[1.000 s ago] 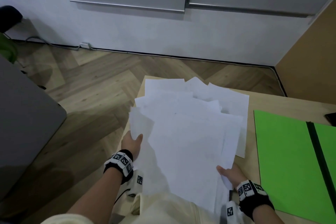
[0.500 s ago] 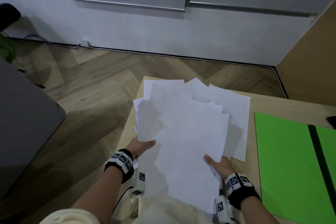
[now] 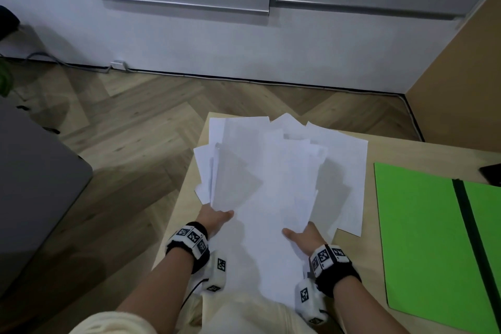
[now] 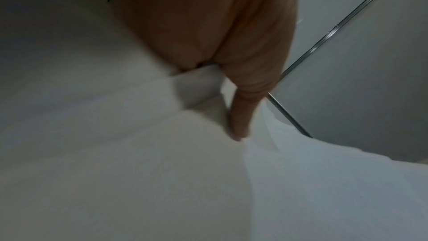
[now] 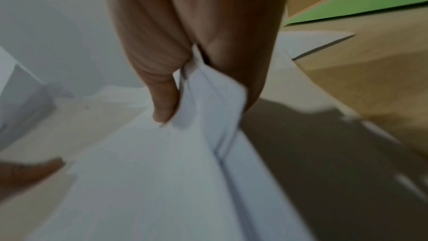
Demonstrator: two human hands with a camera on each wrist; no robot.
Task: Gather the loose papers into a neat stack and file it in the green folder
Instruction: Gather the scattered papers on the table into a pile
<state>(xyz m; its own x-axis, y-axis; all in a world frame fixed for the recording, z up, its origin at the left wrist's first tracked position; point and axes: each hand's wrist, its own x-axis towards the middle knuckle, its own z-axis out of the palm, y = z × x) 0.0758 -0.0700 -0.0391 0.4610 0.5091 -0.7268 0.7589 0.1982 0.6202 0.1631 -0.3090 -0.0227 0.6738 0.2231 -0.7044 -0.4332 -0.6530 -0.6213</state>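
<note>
Several white loose papers (image 3: 271, 184) lie fanned and overlapping on the wooden table (image 3: 401, 152), some lifted at the near end. My left hand (image 3: 217, 218) grips the left edge of the sheets, thumb on top and fingers hidden beneath; the left wrist view shows the papers (image 4: 139, 153) pinched under the thumb. My right hand (image 3: 301, 236) grips the right edge of the lifted sheets, and in the right wrist view the papers (image 5: 208, 102) are bunched between thumb and fingers. The green folder (image 3: 433, 238) lies open and flat to the right.
The table's left edge (image 3: 187, 184) drops to a herringbone wood floor. A dark grey piece of furniture (image 3: 35, 184) stands at the left. A dark object (image 3: 492, 173) sits at the far right edge. A wooden panel (image 3: 461, 76) rises at the back right.
Both hands have drawn closer together and nearer to me, pulling the fanned sheets into a narrower bundle. The folder has not moved.
</note>
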